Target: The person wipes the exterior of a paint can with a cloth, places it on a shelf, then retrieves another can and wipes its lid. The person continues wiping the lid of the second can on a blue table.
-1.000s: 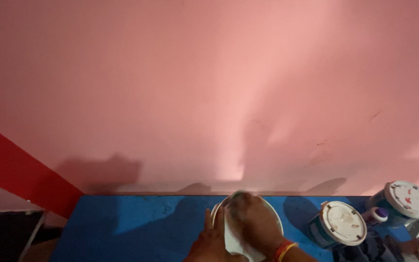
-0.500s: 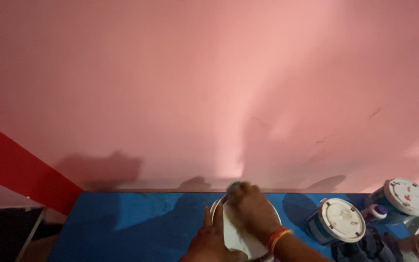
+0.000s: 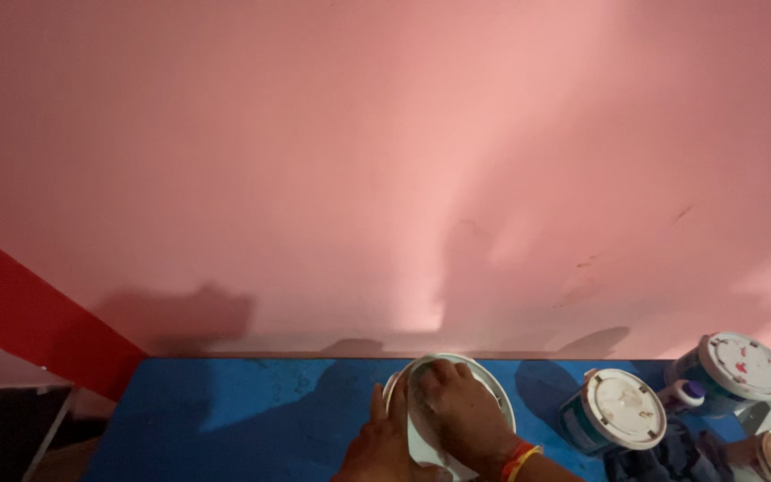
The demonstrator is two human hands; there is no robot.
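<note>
A: Where are the hands?

B: Both sit low in the view, at about six o'clock. The right hand [image 3: 457, 409] lies palm down on the white lid [image 3: 491, 393] of a round bucket, fingers spread and curled over its far rim. It wears a red and yellow band [image 3: 519, 459] at the wrist.

A: And the other one?

B: The left hand [image 3: 384, 444] presses against the lid's edge at the bucket's nine o'clock side, thumb up along the rim. Neither hand is clenched; both are pressed onto the lid, gripping its edge. How firmly, I cannot tell.

A: Where does that bucket stand?

B: On a blue surface [image 3: 252, 419], close to the foot of the pink wall [image 3: 385, 161], which fills most of the view.

A: Anything else about?

B: At three o'clock from the hands stands a teal bucket with a white lid [image 3: 616, 409]. Further out, toward two o'clock, is a second lidded bucket [image 3: 742, 364], with a small white bottle with a purple cap [image 3: 682, 394] between them. A red slanted band [image 3: 29, 321] runs along the wall at nine o'clock.
</note>
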